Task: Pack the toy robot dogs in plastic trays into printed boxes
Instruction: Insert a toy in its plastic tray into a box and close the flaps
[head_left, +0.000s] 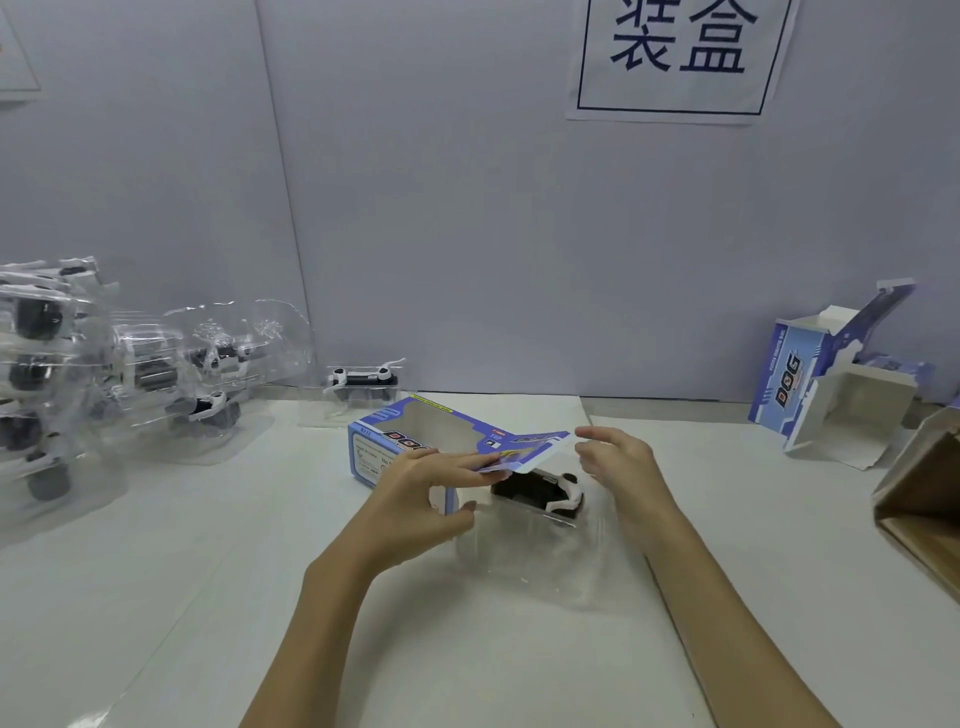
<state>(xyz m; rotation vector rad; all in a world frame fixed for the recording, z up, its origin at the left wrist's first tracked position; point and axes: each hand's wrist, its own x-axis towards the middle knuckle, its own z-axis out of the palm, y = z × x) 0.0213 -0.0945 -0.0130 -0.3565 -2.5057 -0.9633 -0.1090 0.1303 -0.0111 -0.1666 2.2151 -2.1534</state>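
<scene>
I see the printed box (410, 441) lying on the white desk (208, 571), its end flap (524, 449) lifted. My left hand (415, 499) pinches that flap, thumb curled below. My right hand (618, 462) hovers just beside the flap, fingers relaxed and spread. The toy robot dog (540, 491) in its clear plastic tray (535, 551) sits partly inside the box mouth. Left of the box, more trayed dogs (78, 374) pile up.
</scene>
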